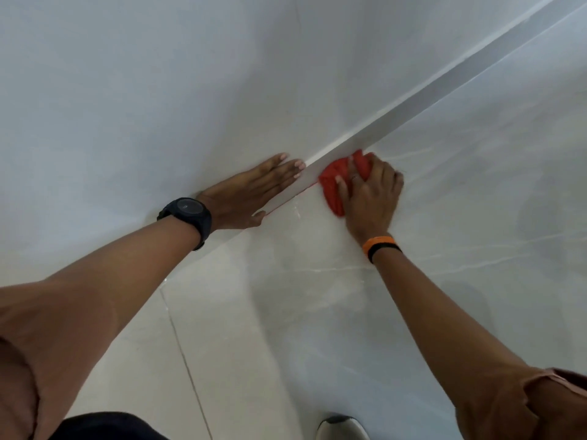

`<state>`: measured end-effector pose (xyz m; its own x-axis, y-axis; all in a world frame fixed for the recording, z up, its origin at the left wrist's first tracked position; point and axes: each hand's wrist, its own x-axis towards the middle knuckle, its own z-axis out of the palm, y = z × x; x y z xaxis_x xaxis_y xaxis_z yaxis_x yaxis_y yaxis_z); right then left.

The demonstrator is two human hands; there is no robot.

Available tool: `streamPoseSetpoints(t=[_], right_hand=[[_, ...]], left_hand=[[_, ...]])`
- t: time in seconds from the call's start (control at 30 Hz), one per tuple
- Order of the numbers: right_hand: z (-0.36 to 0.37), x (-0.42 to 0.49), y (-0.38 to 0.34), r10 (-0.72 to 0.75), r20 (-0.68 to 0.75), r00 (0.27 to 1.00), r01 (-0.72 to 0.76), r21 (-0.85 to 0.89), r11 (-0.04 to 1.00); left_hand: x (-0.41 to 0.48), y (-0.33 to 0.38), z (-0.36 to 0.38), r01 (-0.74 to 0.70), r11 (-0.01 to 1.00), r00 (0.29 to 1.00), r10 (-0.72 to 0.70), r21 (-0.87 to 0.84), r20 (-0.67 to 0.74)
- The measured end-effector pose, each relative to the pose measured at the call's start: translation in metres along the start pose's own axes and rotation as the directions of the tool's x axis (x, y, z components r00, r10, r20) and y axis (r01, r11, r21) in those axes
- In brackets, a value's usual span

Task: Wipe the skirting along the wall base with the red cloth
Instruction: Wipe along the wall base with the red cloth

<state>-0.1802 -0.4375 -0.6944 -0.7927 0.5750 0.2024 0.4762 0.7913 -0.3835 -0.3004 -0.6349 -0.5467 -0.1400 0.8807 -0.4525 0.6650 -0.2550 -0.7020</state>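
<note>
White wall (158, 90) up top, glossy pale floor tiles (286, 328) below, and the skirting (413, 108) running diagonally where the two meet.

Landmark is that skirting: the person's right hand (370, 193) sits on the floor side of it with the red cloth (332, 185) bunched under the fingers, grip closed over the cloth and pushing it right against the skirting's face, a bit blurry. Left hand (251, 195) is on the wall side, just beside the cloth, grip wide and flat, palm pressed on the wall with fingertips reaching the skirting's top edge, holding nothing. Black watch (187, 214) on the left wrist, orange and black bands (379, 246) on the right one. A shoe toe (341, 427) pokes in well away from the skirting, at the bottom edge.
</note>
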Motion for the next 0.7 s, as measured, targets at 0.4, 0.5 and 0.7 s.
streamPoseSetpoints(t=[0.4,0.5,0.7], right_hand=[[0.008,-0.072,-0.105,-0.015,0.174,0.985,-0.012,0.15,0.989],[0.004,-0.061,-0.083,-0.163,0.162,0.973,0.151,0.088,0.985],[-0.009,-0.013,-0.036,0.092,0.145,0.985,-0.08,-0.089,0.993]], left_hand=[[-0.007,-0.007,-0.007,-0.032,0.997,0.998,0.027,0.077,0.061],[-0.011,-0.008,-0.01,-0.036,0.992,0.998,0.029,0.122,0.058],[-0.02,-0.008,-0.012,0.011,0.996,0.992,-0.021,0.086,0.121]])
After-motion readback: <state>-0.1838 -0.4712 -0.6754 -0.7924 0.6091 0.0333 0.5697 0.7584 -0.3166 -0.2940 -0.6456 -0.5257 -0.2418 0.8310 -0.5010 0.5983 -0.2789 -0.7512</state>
